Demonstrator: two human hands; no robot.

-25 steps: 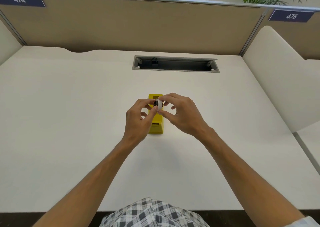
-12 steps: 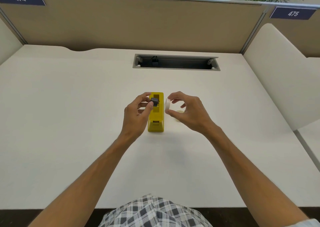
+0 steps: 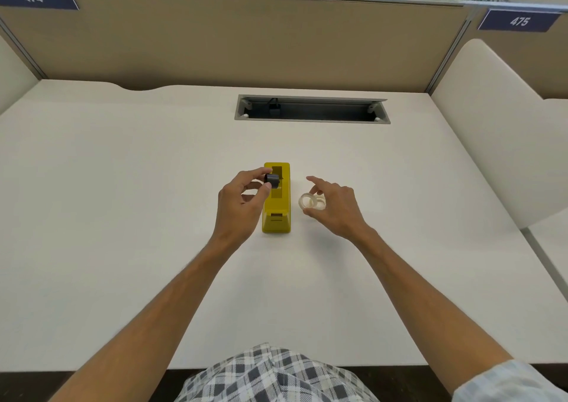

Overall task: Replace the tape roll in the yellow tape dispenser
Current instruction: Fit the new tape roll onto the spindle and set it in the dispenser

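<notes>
A yellow tape dispenser stands at the middle of the white desk, its roll bay open and empty. My left hand pinches a small black spool core just above the bay's left side. To the right of the dispenser a clear tape roll lies flat on the desk, with a second clear ring partly hidden behind it. My right hand hovers over these rolls with its fingers spread, thumb beside the near roll.
A grey cable slot is cut into the desk behind the dispenser. A tan partition closes the back, and a white curved divider rises on the right. The desk's front edge lies near my lap.
The hands separated: the black core came off the roll and stayed in my left hand. My right hand carried the clear roll to the right, set it on the desk and spread its fingers.
</notes>
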